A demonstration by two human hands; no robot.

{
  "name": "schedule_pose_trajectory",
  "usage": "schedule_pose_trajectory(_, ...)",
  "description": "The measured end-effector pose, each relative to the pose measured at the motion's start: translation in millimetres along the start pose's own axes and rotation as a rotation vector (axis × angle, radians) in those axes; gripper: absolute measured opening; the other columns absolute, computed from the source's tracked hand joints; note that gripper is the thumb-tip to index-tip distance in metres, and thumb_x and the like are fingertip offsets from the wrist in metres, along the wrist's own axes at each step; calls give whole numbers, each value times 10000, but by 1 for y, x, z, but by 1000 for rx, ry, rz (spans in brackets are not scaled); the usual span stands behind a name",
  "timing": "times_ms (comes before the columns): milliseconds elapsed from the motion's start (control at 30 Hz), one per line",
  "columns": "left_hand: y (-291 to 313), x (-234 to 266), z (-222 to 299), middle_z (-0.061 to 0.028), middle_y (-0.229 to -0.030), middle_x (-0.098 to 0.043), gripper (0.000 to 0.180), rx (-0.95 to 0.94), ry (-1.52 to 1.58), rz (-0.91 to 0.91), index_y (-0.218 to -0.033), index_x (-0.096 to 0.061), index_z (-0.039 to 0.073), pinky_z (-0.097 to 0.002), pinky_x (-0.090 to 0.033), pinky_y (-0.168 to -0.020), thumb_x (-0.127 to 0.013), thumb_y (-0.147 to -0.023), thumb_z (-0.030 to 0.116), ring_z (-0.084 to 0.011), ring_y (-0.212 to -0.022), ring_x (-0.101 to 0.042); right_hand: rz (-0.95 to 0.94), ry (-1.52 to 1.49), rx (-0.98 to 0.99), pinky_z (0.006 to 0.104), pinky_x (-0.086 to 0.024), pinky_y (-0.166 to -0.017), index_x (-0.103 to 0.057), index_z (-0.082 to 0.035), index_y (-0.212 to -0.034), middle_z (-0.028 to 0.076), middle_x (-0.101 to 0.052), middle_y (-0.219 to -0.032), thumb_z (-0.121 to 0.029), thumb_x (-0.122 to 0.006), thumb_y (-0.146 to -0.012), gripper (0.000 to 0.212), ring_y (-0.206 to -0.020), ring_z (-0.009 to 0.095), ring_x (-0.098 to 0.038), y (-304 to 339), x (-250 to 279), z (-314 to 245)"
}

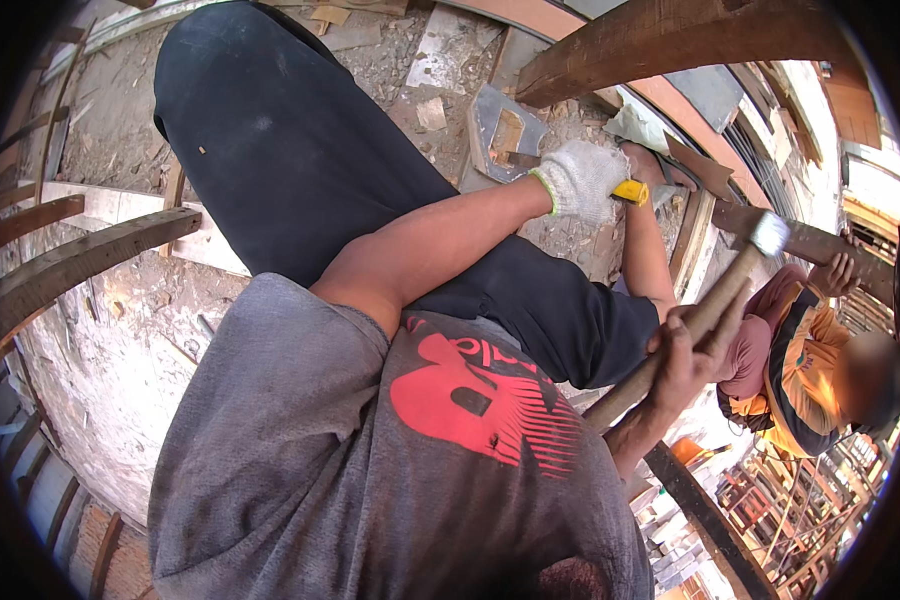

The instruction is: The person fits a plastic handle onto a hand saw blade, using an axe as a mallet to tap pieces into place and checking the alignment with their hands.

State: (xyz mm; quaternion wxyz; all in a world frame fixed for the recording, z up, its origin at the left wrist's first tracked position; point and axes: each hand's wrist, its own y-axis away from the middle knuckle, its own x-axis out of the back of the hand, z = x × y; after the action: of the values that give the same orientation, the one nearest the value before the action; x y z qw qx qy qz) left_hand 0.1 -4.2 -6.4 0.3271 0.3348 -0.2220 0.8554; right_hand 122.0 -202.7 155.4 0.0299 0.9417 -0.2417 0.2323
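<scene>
Hammer [738,271] at 3 o'clock of the view | bare right hand [682,362] grasping its wooden handle [720,293] | gloved left hand [582,180] at 2 o'clock, clasping a yellow tool [631,191] | co-worker [808,375] in orange between 3 and 4

White glove [582,182], yellow handle [631,191], pale-brown hammer shaft [722,293], black trousers [280,130], red-printed grey shirt [260,370]

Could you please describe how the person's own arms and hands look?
The left hand wears a white knitted glove with a yellow-green cuff edge; a short grey sleeve leaves the forearm bare. The right hand is ungloved, its sleeve unclear.
</scene>
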Motion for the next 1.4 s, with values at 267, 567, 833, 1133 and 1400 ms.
schedule_pose_trajectory(267,2,-11,0,-214,-937,-704,489,5,24,59,-1073,-642,46,-502,-547,-755,-771,-723,363,-401,-885,-696,236,43,66,247,-456,-475,-109,-188,-1631,65,-591,-776,22,-610,-829,969,-548,123,-526,14,-45,16)
schedule_pose_trajectory(567,7,-7,-5,-208,-903,-708,458,98,-10,80,-1009,-695,51,-492,-556,-757,-775,-709,388,-391,-867,-704,-308,-182,-224,193,-432,-451,-198,-143,-1621,51,-618,-797,72,-579,-812,920,-521,88,-538,5,-47,47)
schedule_pose_trajectory(833,2,-19,-12,-203,-878,-706,409,108,44,93,-917,-724,68,-493,-551,-760,-775,-701,412,-393,-840,-696,624,-8,308,266,-478,-465,-91,-177,-1625,85,-567,-713,7,-542,-852,913,-509,136,-515,-20,35,-44)
schedule_pose_trajectory(1133,10,-18,-7,-197,-860,-713,411,151,27,30,-919,-738,78,-487,-555,-764,-779,-696,420,-388,-834,-703,-177,3,-219,218,-430,-453,-198,-163,-1626,54,-593,-783,57,-575,-808,927,-520,102,-534,-1,-39,31)
schedule_pose_trajectory(1400,1,-7,-16,-207,-868,-709,422,218,165,187,-969,-719,76,-464,-563,-771,-790,-685,379,-388,-856,-700,326,43,192,251,-444,-498,-130,-107,-1619,114,-587,-865,-3,-601,-824,930,-557,130,-517,-13,33,-14)
